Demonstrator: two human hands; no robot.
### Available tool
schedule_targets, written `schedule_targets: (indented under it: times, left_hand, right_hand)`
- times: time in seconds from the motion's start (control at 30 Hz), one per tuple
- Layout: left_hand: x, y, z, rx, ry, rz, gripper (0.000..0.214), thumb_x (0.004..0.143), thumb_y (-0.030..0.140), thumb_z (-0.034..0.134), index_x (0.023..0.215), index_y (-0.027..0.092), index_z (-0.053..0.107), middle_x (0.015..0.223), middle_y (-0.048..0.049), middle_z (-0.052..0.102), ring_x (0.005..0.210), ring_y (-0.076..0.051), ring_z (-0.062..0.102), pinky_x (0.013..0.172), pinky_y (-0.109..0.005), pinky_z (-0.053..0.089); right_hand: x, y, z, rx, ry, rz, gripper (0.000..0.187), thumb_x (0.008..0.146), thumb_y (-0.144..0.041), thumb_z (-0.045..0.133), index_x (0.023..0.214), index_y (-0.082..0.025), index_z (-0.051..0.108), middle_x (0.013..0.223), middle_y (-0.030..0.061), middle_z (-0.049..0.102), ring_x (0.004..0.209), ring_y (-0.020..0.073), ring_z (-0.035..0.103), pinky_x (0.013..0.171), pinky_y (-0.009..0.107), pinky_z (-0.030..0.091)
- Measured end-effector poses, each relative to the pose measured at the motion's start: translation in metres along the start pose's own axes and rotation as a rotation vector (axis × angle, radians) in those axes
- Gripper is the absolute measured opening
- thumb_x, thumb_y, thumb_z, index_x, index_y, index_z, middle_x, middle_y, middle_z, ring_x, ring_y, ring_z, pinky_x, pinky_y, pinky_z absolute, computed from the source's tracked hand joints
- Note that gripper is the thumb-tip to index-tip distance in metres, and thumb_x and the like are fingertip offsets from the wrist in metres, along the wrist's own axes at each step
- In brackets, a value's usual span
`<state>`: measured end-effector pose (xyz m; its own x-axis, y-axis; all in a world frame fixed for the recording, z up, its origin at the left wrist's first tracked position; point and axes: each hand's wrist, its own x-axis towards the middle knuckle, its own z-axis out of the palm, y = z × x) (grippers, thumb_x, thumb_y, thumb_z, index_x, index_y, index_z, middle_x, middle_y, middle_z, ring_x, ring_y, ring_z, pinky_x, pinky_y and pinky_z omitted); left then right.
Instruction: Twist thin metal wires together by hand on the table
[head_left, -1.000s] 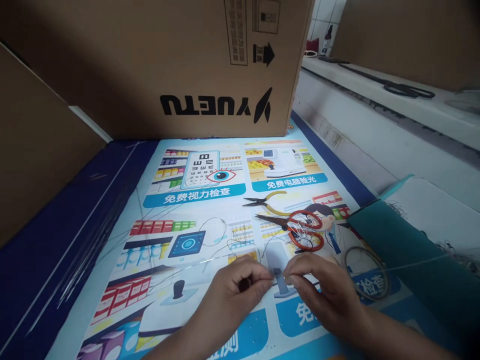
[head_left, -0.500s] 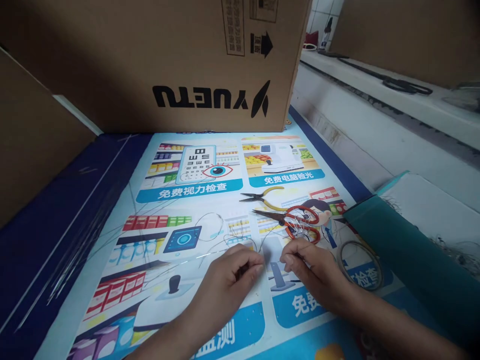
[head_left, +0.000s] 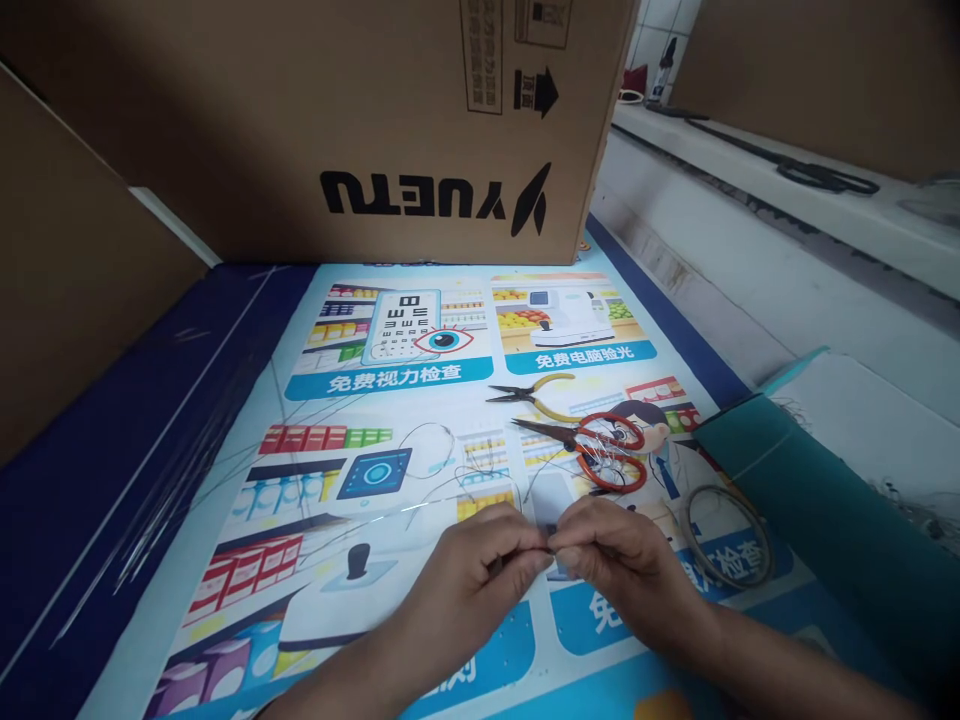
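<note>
My left hand (head_left: pixel 487 570) is closed in a pinch, and a thin wire (head_left: pixel 480 472) with loose loops runs to it over the printed sheet. Fingertip to fingertip with it, my right hand (head_left: pixel 626 560) is pinched too. Whatever lies between its fingers is too small to make out. Just beyond the hands lie scissors (head_left: pixel 611 450) with orange-red handles, some fine clear strands across them. Behind these rest pliers (head_left: pixel 536 395) with yellow handles. A coil of wire or cord (head_left: pixel 694 550) lies right of my right hand.
A big cardboard box (head_left: pixel 420 110) stands at the back. Long thin wires (head_left: pixel 161 500) stretch along the table's dark blue left side. At right is a teal-edged tray or box (head_left: pixel 817 480) with wire bits. A ledge (head_left: pixel 750 160) along the wall carries dark tools.
My right hand has moved left and in, so its fingertips now meet those of my left hand. The camera view has shifted slightly.
</note>
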<state>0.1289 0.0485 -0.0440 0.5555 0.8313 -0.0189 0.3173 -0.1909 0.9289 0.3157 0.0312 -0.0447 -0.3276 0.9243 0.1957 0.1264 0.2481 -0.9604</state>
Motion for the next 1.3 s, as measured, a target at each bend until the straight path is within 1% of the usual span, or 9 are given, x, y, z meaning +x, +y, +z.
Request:
schedule_targets:
  times: [0.17,0.27,0.43,0.6,0.87,1.03,1.17,1.23,1.3]
  left_hand:
    - [-0.002,0.0,0.002,0.068,0.061,0.028,0.014,0.087,0.017,0.05,0.079,0.019,0.062,0.074,-0.002,0.059,0.072,-0.015,0.054,0.064,-0.025,0.042]
    - [-0.004,-0.002,0.003,0.098,0.078,0.05,0.013,0.087,0.017,0.05,0.08,0.019,0.061,0.075,-0.0025,0.059,0.072,-0.014,0.054,0.064,-0.025,0.041]
    - [-0.005,-0.002,0.007,0.106,0.084,0.053,0.015,0.087,0.016,0.049,0.077,0.019,0.059,0.073,-0.0018,0.057,0.069,-0.014,0.053,0.063,-0.024,0.041]
    - [-0.006,-0.002,0.009,0.054,0.085,0.043,0.015,0.087,0.016,0.049,0.074,0.018,0.058,0.071,-0.0009,0.056,0.068,-0.013,0.053,0.062,-0.023,0.04]
    - [-0.002,-0.004,0.004,-0.033,0.058,0.019,0.016,0.086,0.02,0.053,0.073,0.019,0.063,0.067,0.0003,0.057,0.065,-0.012,0.053,0.059,-0.022,0.04]
    - [-0.001,-0.003,0.003,-0.077,0.033,0.017,0.015,0.084,0.019,0.054,0.074,0.018,0.065,0.068,-0.0004,0.061,0.067,-0.013,0.055,0.062,-0.024,0.042]
    - [-0.002,-0.003,0.001,-0.166,0.14,-0.047,0.013,0.084,0.025,0.057,0.087,0.019,0.067,0.079,-0.0028,0.064,0.075,-0.015,0.057,0.067,-0.027,0.044]
    - [-0.002,-0.004,-0.001,-0.235,0.222,-0.097,0.016,0.085,0.029,0.055,0.093,0.02,0.066,0.087,-0.0039,0.064,0.081,-0.016,0.058,0.072,-0.028,0.045]
    - [-0.002,-0.006,-0.002,-0.321,0.279,-0.159,0.019,0.087,0.031,0.052,0.095,0.02,0.065,0.089,-0.0038,0.064,0.08,-0.016,0.057,0.071,-0.028,0.045]
  right_hand:
    - [0.002,-0.007,0.001,-0.126,0.01,0.152,0.01,0.086,-0.02,0.058,0.079,-0.017,0.065,0.073,0.0026,0.061,0.069,0.0146,0.058,0.062,0.025,0.045]
    - [0.002,-0.01,0.001,-0.152,-0.007,0.17,0.015,0.087,-0.022,0.055,0.075,-0.016,0.062,0.07,0.0019,0.059,0.067,0.014,0.056,0.061,0.024,0.044]
    - [0.0,-0.011,0.004,-0.12,0.008,0.126,0.02,0.088,-0.022,0.053,0.069,-0.017,0.059,0.069,0.0015,0.057,0.067,0.014,0.055,0.062,0.025,0.044]
    - [-0.001,-0.009,0.006,-0.129,0.037,0.039,0.013,0.088,-0.021,0.053,0.078,-0.018,0.061,0.071,0.0025,0.058,0.069,0.0154,0.055,0.064,0.028,0.044]
    - [0.0,-0.006,0.003,-0.211,-0.036,-0.012,0.007,0.088,-0.017,0.053,0.085,-0.018,0.059,0.077,0.0039,0.059,0.074,0.016,0.056,0.066,0.028,0.046]
    - [-0.002,-0.004,0.002,-0.275,-0.061,-0.088,0.01,0.089,-0.014,0.049,0.089,-0.02,0.057,0.08,0.0045,0.059,0.078,0.0171,0.056,0.069,0.029,0.046]
    - [-0.006,-0.005,0.003,-0.301,-0.027,-0.046,0.011,0.09,-0.014,0.044,0.091,-0.02,0.054,0.083,0.0052,0.057,0.079,0.0176,0.055,0.071,0.031,0.046]
    - [-0.008,-0.006,0.006,-0.295,-0.058,-0.011,0.012,0.09,-0.013,0.044,0.092,-0.02,0.053,0.086,0.0054,0.057,0.082,0.0175,0.055,0.074,0.03,0.046]
    - [-0.009,-0.006,0.011,-0.28,-0.103,0.012,0.011,0.089,-0.012,0.044,0.09,-0.02,0.051,0.087,0.0051,0.057,0.083,0.0171,0.055,0.074,0.029,0.046]
